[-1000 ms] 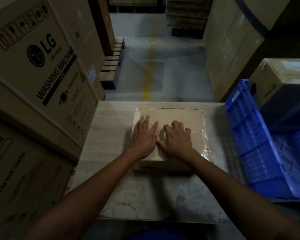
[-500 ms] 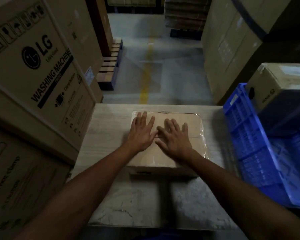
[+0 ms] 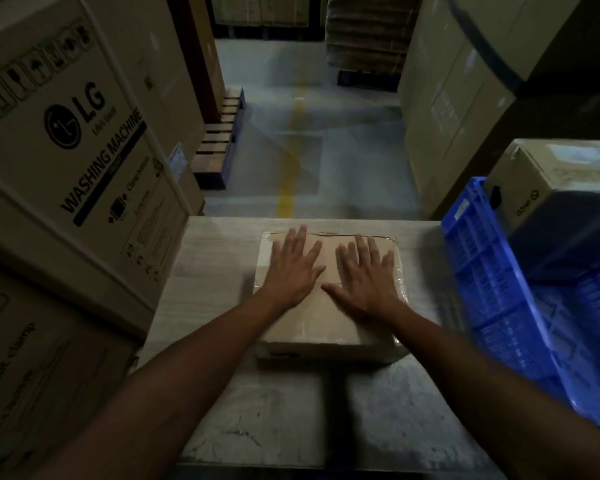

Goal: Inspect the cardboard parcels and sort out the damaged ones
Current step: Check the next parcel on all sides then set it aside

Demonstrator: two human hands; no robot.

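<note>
Both palms flat on the parcel (image 3: pixel 329 320) — my left hand (image 3: pixel 293 268) and right hand (image 3: pixel 368 280) spread, fingers straight, gripping nothing. It lies mid-table (image 3: pixel 215 271): a low square box, matte cardboard, glossy tape crinkled along its edges. Blue slatted crate (image 3: pixel 499 289) just right, cut off. Dim light — dents can't be judged.

Parcel (image 3: pixel 329 306) lies mid-frame on table (image 3: pixel 215 271). Left hand (image 3: pixel 293 268) and right hand (image 3: pixel 366 275) lie flat on its top, side by side. Stacked cartons (image 3: pixel 66 150) fill frame left; crate (image 3: pixel 499 289) at right, box (image 3: pixel 551 181) behind it.
</note>
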